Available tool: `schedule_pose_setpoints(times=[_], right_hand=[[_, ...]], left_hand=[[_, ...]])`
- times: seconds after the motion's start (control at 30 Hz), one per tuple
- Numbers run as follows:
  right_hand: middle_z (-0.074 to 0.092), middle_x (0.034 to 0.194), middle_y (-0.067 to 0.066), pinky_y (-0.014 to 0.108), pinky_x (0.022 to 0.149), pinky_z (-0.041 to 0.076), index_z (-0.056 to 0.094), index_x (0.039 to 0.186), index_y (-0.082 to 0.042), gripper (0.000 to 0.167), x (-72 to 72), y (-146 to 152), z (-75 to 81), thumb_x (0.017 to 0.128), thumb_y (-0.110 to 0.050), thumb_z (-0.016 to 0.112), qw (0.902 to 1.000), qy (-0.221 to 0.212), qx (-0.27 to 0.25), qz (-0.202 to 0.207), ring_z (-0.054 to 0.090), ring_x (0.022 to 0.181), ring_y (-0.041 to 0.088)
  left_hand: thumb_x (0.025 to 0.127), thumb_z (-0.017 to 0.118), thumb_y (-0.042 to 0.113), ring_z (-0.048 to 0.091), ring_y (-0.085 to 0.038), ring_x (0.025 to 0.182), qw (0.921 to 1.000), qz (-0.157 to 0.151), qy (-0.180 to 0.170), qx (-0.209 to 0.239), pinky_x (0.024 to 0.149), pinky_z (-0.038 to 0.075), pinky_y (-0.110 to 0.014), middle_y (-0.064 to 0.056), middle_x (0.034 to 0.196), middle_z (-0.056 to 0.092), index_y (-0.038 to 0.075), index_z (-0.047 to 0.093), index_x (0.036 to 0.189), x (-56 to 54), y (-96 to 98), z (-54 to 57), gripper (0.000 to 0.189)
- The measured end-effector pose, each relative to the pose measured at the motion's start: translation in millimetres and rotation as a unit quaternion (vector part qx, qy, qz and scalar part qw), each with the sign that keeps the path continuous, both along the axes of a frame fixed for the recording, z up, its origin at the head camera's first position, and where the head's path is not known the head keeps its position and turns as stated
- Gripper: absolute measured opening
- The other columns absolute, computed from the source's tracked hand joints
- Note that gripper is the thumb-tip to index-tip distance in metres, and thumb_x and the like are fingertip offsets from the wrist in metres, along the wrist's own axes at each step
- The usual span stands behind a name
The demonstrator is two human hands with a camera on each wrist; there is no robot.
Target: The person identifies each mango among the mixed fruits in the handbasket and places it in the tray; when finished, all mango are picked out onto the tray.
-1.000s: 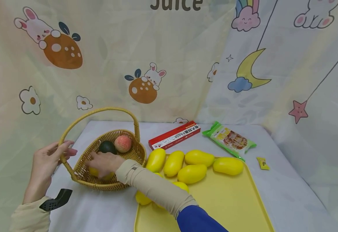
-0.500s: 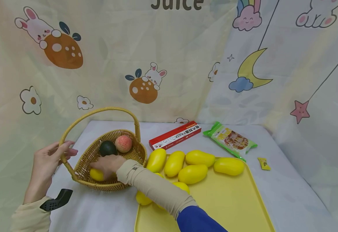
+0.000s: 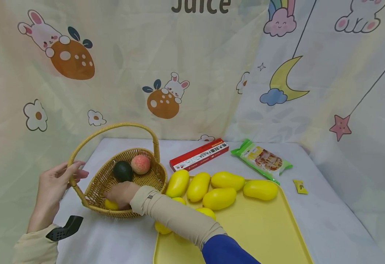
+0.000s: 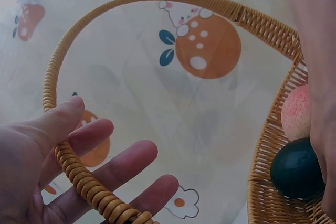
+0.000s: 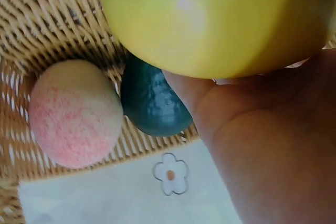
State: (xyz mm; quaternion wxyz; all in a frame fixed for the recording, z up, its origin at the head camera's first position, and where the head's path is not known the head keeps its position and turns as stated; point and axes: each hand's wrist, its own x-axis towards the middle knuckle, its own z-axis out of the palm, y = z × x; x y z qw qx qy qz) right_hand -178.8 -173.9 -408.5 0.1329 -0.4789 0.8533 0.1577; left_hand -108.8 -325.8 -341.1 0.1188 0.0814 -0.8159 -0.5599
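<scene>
On the left of the head view stands a wicker basket (image 3: 157, 172) with a tall arched handle (image 3: 126, 124). My left hand (image 3: 54, 185) holds the handle's left side, its thumb on one side and fingers (image 4: 131, 161) behind. My right hand (image 3: 121, 194) is down inside the basket, holding a yellow mango (image 5: 210, 24) near its front wall. The thumb lies along the mango; the other fingers are hidden in the right wrist view. Beside it in the basket sit a dark green avocado (image 3: 123, 171) and a pink peach (image 3: 141, 164).
A yellow tray (image 3: 261, 234) with several mangoes (image 3: 223, 198) stands right of the basket, partly under my right forearm. Behind it lie a red-and-white pasta box (image 3: 199, 154) and a green-edged food packet (image 3: 263, 159). A small yellow sachet (image 3: 300, 186) lies at the right.
My right hand has shifted slightly toward the front of the basket, lower over the mango, showing more of the avocado. My left hand stays on the handle.
</scene>
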Motion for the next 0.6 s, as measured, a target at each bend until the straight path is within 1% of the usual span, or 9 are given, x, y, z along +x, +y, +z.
schedule_pose_setpoints(times=[0.1,0.17,0.33,0.47,0.6], right_hand=[[0.053,0.095,-0.013,0.016,0.072,0.041,0.044,0.138,-0.032,0.051,-2.9,4,4.7,0.091,-0.034,0.062,0.9999,-0.003,-0.011,0.005,0.046,0.084,0.004],[0.051,0.093,-0.013,0.016,0.07,0.041,0.042,0.141,-0.032,0.055,-5.9,7,8.5,0.09,-0.034,0.064,0.9997,-0.016,-0.02,-0.002,0.047,0.082,0.004],[0.049,0.09,-0.011,0.017,0.067,0.042,0.038,0.141,-0.034,0.069,-13.7,17,22.6,0.083,-0.028,0.074,0.9968,-0.057,-0.05,-0.027,0.049,0.081,0.005],[0.05,0.094,-0.01,0.02,0.069,0.043,0.039,0.136,-0.035,0.068,-18.0,29,36.0,0.08,-0.027,0.077,0.9948,-0.066,-0.066,-0.04,0.051,0.084,0.007],[0.051,0.104,-0.01,0.02,0.075,0.045,0.038,0.136,-0.034,0.069,-20.6,46,51.3,0.08,-0.028,0.077,0.9924,-0.078,-0.085,-0.044,0.049,0.09,0.008]], left_hand=[[0.095,0.059,0.037,0.066,-0.001,0.074,1.0,0.002,0.002,-0.002,0.065,0.049,-0.012,0.008,0.076,0.073,0.013,0.067,0.113,0.0,0.1,0.3,0.031],[0.095,0.059,0.037,0.065,-0.001,0.074,1.0,0.004,0.003,-0.006,0.065,0.049,-0.012,0.008,0.076,0.073,0.013,0.067,0.113,-0.1,0.3,-0.3,0.032],[0.095,0.058,0.036,0.066,-0.001,0.073,0.9999,0.006,0.008,-0.009,0.065,0.049,-0.012,0.008,0.076,0.073,0.013,0.068,0.113,-0.4,0.7,-1.4,0.031],[0.095,0.058,0.037,0.065,-0.002,0.074,0.9999,0.005,0.004,-0.015,0.065,0.049,-0.012,0.008,0.077,0.073,0.011,0.066,0.115,-0.8,0.9,-1.6,0.034],[0.095,0.057,0.039,0.064,-0.001,0.074,0.9996,0.01,0.001,-0.027,0.065,0.048,-0.012,0.01,0.076,0.072,0.011,0.066,0.115,-1.4,0.8,-1.5,0.035]])
